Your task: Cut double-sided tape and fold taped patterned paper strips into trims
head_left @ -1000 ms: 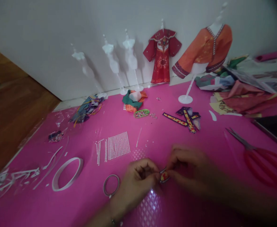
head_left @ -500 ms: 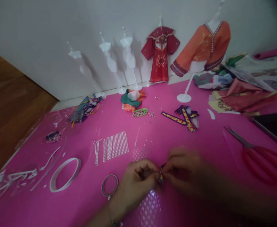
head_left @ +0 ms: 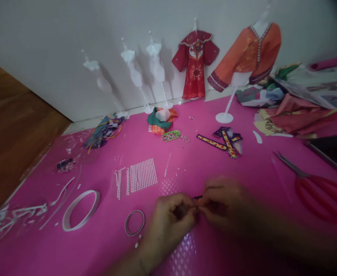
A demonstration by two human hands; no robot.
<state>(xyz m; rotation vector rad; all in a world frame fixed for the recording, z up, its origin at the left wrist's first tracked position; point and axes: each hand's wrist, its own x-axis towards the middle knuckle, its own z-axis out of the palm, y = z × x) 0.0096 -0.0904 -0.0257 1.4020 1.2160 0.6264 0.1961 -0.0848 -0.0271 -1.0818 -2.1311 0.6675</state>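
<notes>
Two hands, left hand and right hand, pinch narrowly on one dark-edged patterned trim piece between their fingertips, both equally near, its visible edge just beyond, long axis hidden.

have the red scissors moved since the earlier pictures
No, not visibly. Judged against the phone lying beside them, the scissors keep the same place and slant; only the camera view shifts slightly.

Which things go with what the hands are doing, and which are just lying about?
Seem to belong:
small patterned piece, held by left hand and right hand
similar patterned strips

Probably just lying about:
phone
white scraps
</notes>
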